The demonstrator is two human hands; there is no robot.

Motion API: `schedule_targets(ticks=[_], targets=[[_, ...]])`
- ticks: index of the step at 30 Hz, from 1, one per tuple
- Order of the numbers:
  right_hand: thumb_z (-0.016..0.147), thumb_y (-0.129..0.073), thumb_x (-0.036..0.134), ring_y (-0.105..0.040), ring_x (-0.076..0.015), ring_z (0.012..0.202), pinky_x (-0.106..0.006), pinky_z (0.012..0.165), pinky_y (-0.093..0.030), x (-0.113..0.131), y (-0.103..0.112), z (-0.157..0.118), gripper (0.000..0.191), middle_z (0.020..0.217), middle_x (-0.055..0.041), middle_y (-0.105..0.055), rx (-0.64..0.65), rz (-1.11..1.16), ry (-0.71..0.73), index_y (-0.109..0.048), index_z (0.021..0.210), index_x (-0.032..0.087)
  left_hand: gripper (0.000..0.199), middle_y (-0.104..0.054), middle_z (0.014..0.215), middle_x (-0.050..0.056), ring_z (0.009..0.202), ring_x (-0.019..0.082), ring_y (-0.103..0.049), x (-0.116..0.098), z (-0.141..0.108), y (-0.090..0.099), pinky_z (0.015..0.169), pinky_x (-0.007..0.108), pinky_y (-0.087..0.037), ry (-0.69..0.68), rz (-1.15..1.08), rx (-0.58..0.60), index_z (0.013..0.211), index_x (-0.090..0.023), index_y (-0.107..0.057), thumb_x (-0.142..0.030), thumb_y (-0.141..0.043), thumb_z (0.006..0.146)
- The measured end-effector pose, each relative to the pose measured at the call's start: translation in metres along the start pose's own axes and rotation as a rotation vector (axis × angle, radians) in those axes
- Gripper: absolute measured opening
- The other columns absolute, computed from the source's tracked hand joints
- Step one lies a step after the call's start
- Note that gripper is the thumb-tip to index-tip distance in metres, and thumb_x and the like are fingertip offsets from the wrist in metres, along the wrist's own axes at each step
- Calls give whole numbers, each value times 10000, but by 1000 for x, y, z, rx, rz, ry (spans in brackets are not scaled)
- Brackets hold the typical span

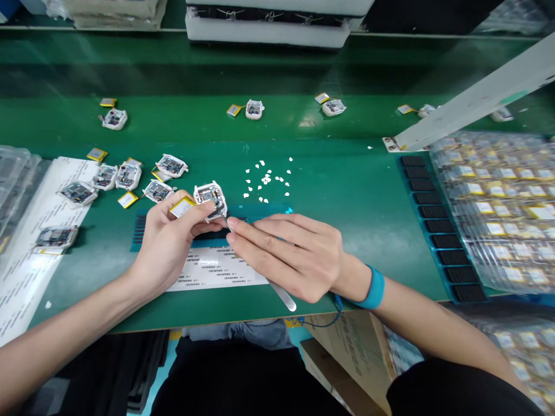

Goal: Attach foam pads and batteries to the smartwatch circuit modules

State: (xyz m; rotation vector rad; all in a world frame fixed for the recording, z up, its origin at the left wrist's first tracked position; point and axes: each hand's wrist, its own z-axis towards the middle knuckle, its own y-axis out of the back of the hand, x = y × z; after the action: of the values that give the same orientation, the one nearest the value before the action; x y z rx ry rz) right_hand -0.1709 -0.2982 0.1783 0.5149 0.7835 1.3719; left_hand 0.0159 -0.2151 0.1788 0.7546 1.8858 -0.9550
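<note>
Both bare arms reach in from the bottom of the head view, the left forearm from 8 o'clock and the right forearm from 4 o'clock, meeting near the centre. The left hand stands on its side, its fingers curled and its thumb closed in a pinch toward 3 o'clock. The right hand lies palm down, its long fingers held together toward 9 o'clock, their tips just beside the left hand. A bright blue fabric wrist strap circles the right wrist, and a black sleeve covers the upper right arm.
</note>
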Motion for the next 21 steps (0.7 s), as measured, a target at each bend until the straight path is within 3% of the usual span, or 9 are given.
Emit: schedule_targets(ticks=[10, 16, 21], targets=[[962, -614, 235, -720, -151, 874, -273, 762, -618, 7, -1, 0, 247, 1168, -107, -723, 41, -111, 78, -718, 1124, 81, 215, -619, 667, -29, 613, 84, -602, 2, 0, -2, 635, 194, -590, 1, 14, -44, 598, -150, -601, -117, -767, 732], [963, -627, 229, -723, -124, 863, -247, 753, -618, 8, -2, 2, 197, 1136, -74, -739, 31, -64, 55, -736, 1082, 118, 224, -651, 676, -19, 658, 151, -706, 0, 1, -2, 684, 257, -619, -11, 20, -31, 604, -161, -585, -128, -769, 726], [928, -692, 230, -727, -114, 878, -231, 743, -624, 1, -4, 0, 156, 1136, -49, -740, -22, 32, 15, -742, 1054, 153, 211, -641, 658, -31, 629, 125, -681, 0, 0, -1, 673, 243, -615, -19, 35, -37, 612, -166, -595, -144, -783, 706]])
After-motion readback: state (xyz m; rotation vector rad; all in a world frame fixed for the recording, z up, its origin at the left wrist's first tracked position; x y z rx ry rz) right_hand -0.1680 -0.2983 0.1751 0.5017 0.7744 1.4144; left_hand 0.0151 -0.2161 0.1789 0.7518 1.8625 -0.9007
